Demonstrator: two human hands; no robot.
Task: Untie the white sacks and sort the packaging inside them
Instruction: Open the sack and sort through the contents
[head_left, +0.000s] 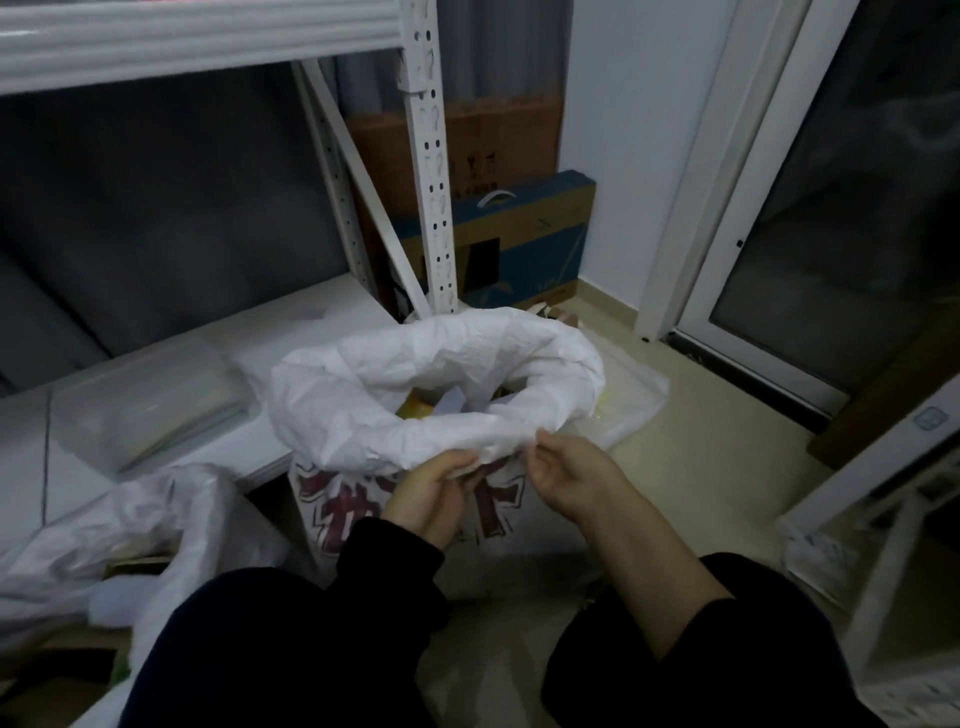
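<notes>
Fingers of both hands pinched on open white sack (415, 384) rim; shelving upright (434, 171) just behind.

dim room | white metal shelving (429, 156) left | pale wall (639, 130) | beige floor (717, 441) | glass door (831, 218) right

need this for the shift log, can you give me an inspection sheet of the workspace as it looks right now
surface: pale tiled floor, dimly lit.
job's things: white sack with red print stands open, rim rolled down; yellow and white packaging shows inside. Second white sack lies crumpled at left.
clutter: clear plastic bag on the low white shelf board; blue carton and brown cardboard box against the wall.
grips: left hand and right hand both pinch the near rim.
cables: nothing seen.
surroundings: white metal rack, glass door at right.
</notes>
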